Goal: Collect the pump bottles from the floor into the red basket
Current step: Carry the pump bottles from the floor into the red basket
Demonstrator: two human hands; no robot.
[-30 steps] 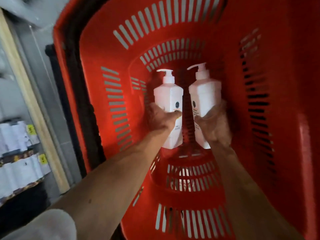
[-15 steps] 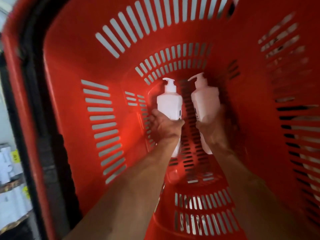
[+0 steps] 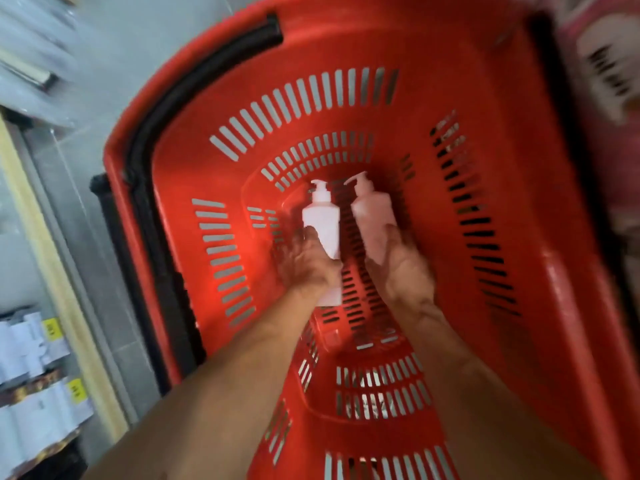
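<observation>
Red plastic fills most of the view: the basket (image 3: 519,237), with slotted walls and a slotted bottom, stands open below the person, and both forearms reach down into it. The left hand (image 3: 310,265) grips a white pump bottle, the left bottle (image 3: 320,220), round its lower half, with the fingers curled over the body so that the base shows just under the hand. The right hand (image 3: 403,268) holds a second one, the right bottle (image 3: 372,209), in the same way, with the thumb and fingers wrapped round its lower part. The two bottles sit side by side deep inside the basket, close together but apart, and their pump heads point away from the person toward the far wall. Whether either bottle touches the bottom of the basket cannot be told (the whole picture is smeared with motion blur). A black handle (image 3: 194,98) runs along the basket's left and upper rim. The basket stands on a grey floor (image 3: 121,64). At the left edge a shelf (image 3: 55,258) carries rows of white packages (image 3: 27,358), and small yellow tags (image 3: 52,329) sit on its front. At the top right corner something pink and white shows, too blurred to name.
</observation>
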